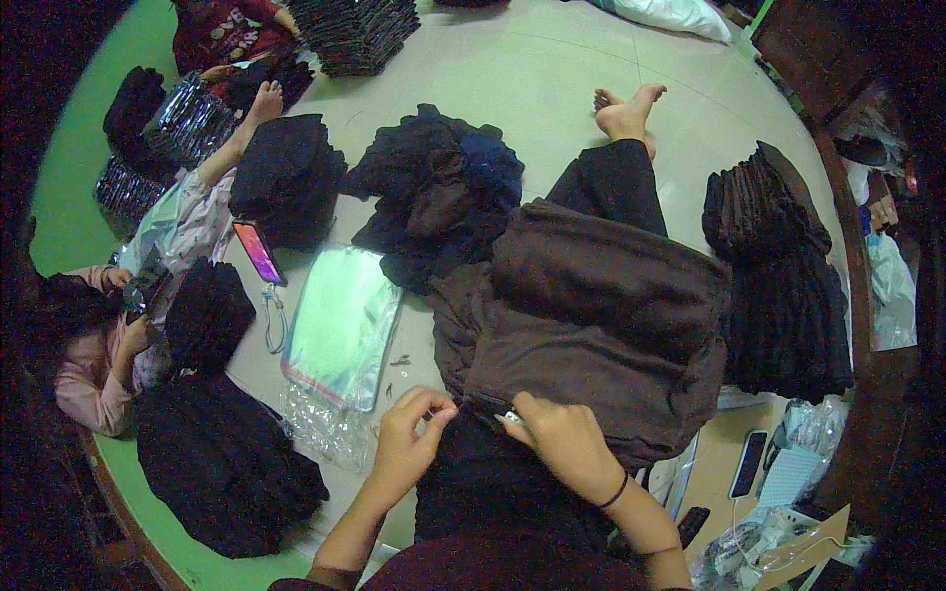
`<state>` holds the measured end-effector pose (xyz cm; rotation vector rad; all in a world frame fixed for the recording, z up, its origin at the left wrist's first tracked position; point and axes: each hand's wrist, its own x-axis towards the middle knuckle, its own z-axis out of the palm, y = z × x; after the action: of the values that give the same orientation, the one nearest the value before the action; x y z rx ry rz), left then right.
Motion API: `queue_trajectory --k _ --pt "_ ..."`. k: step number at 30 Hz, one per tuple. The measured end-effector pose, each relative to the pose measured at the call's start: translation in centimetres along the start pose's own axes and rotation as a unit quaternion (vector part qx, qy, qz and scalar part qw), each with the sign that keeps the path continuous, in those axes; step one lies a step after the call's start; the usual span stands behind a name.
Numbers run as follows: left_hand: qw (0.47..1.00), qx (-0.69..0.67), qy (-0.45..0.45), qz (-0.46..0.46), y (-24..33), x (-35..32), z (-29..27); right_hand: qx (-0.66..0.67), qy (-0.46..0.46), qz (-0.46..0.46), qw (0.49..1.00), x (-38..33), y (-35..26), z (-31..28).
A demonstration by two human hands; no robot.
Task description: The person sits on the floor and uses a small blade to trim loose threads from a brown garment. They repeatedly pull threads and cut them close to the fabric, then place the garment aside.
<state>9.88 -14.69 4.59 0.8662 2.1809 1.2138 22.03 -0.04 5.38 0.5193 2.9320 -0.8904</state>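
Observation:
Across my lap lies a folded dark brown cloth garment (611,305), with black fabric (473,483) beneath it nearer my body. My left hand (409,438) pinches thumb and fingertips together beside the garment's near left corner; what is between them is too small to make out. My right hand (572,443) is closed around a small white object (511,419), its tip pointing toward my left hand. Most of that object is hidden in the fingers, so its kind is unclear.
Left of me are clear plastic bags (340,325), a phone (258,252) and black cloth piles (222,463). Ahead lies a loose dark heap (434,187); more folded stacks (778,266) stand right, near another phone (749,463). A person (99,384) sits far left, another (227,34) beyond.

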Motion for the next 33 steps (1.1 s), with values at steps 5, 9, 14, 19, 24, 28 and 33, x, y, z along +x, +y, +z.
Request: queue_trajectory --k 5,9,14,19,24,28,33 --pt "0.996 -0.058 -0.039 -0.052 -1.4 -0.7 -2.3 0.029 0.019 0.005 0.999 -1.0 0.0 -0.7" --pt "0.985 0.092 -0.115 -0.086 -3.4 -2.0 -4.6 0.023 0.064 0.027 0.997 -1.7 0.5 -1.4" --pt "0.868 0.417 -0.249 -0.102 -6.4 -3.3 -6.0 0.005 0.119 0.086 0.989 -2.6 1.5 -2.7" --pt "0.956 0.29 -0.04 -0.026 -4.9 -2.0 -3.5 0.01 0.158 0.126 0.979 -3.2 1.8 -3.7" --pt "0.988 -0.073 -0.052 -0.123 -1.1 0.6 0.8 0.023 0.133 0.122 0.983 -3.4 1.5 -3.3" --pt "0.971 -0.153 -0.057 -0.177 -0.5 1.2 2.5 0.041 0.123 0.103 0.986 -3.4 1.3 -2.5" --pt "0.958 -0.148 -0.123 -0.213 -1.5 0.9 1.6 0.037 0.089 0.089 0.991 -3.2 1.2 -1.6"
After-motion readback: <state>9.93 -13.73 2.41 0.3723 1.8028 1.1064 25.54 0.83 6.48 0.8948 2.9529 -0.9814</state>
